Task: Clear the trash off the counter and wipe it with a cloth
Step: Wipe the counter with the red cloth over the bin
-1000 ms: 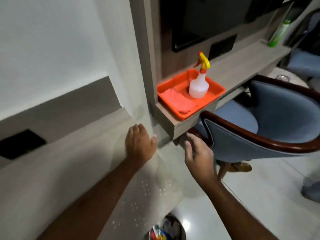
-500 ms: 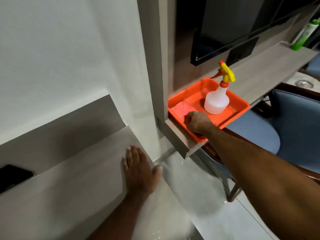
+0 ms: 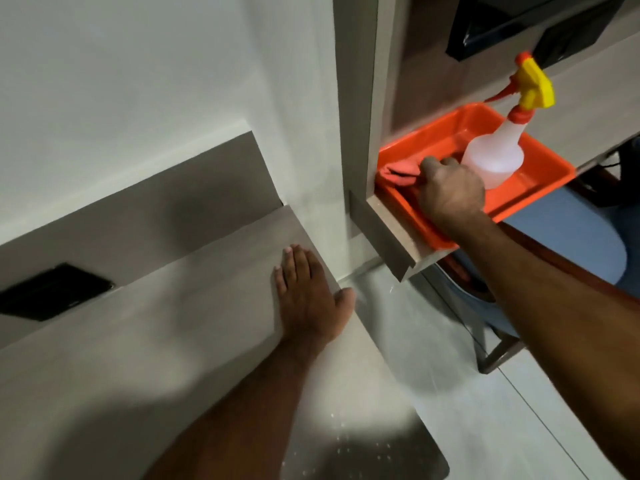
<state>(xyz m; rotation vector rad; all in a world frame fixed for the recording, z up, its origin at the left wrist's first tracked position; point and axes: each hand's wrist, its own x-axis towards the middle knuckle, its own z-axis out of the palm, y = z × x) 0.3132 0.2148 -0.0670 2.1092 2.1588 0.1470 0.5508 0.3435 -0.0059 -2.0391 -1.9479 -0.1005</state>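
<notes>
The right hand point(image 3: 450, 192) is closed on the pink cloth point(image 3: 398, 171) inside the orange tray point(image 3: 540, 181); the left hand point(image 3: 308, 299) lies open, flat on the counter point(image 3: 138, 341).

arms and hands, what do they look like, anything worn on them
Both forearms are bare as far as the frame shows: no sleeves in view. The left hand has no ring, watch, band or glove, and its nails look short. The right hand also has no glove or wristband, though its fingers are mostly hidden. No marks or tattoos are visible on either arm.
</notes>
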